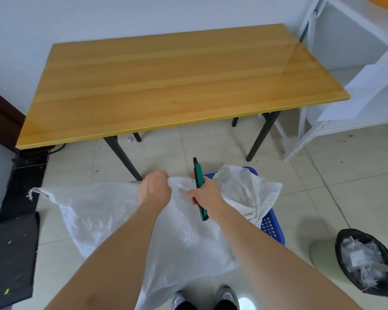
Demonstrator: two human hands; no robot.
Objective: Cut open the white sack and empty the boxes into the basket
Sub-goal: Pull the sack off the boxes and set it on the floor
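A white woven sack [94, 211] hangs limp in front of me, draped over a blue plastic basket [271, 224] on the floor. My left hand [155, 191] grips the sack's upper edge in a fist. My right hand [205, 194] holds a green utility knife [198, 175] upright, its tip pointing away from me, and also pinches the sack's edge. Most of the basket is hidden under the sack. No boxes are visible.
A wooden table [166, 81] with black legs stands just beyond the sack. A black bin [365, 262] full of scraps sits at the right. White shelving [354, 63] is at the far right, black equipment [11, 253] on the left floor. My shoes [226, 296] are below.
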